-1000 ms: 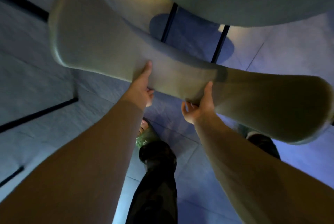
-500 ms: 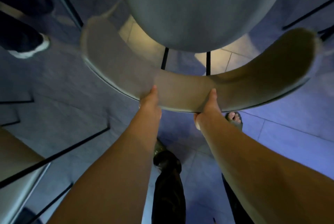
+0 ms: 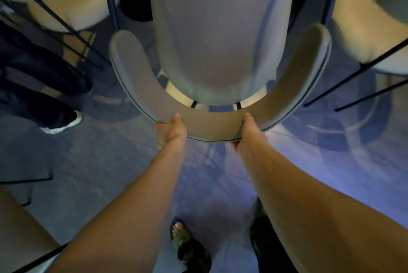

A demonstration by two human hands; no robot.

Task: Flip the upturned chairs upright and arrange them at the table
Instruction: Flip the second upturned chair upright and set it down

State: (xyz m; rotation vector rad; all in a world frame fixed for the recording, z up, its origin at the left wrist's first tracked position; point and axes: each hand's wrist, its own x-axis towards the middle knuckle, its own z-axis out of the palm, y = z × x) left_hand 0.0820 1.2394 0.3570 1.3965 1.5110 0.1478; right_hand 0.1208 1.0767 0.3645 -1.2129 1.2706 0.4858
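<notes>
A grey upholstered chair stands upright in front of me, its curved backrest (image 3: 212, 126) wrapping around a pale rounded seat (image 3: 218, 36). My left hand (image 3: 172, 132) grips the backrest's rim left of centre, thumb on top. My right hand (image 3: 249, 131) grips the same rim right of centre. Two thin dark legs (image 3: 238, 105) show just under the seat's near edge. The table is not clearly visible.
Other chairs with pale seats and thin dark metal legs stand at the upper left (image 3: 72, 14) and right (image 3: 362, 36). Another person's dark trouser leg and white shoe (image 3: 64, 122) are at the left. My sandalled foot (image 3: 187, 244) is on the blue-lit tiled floor.
The chair swung from tilted and off to the side to squarely in front of me with its backrest level, and it now appears farther away. Both hands kept their grip on the backrest.
</notes>
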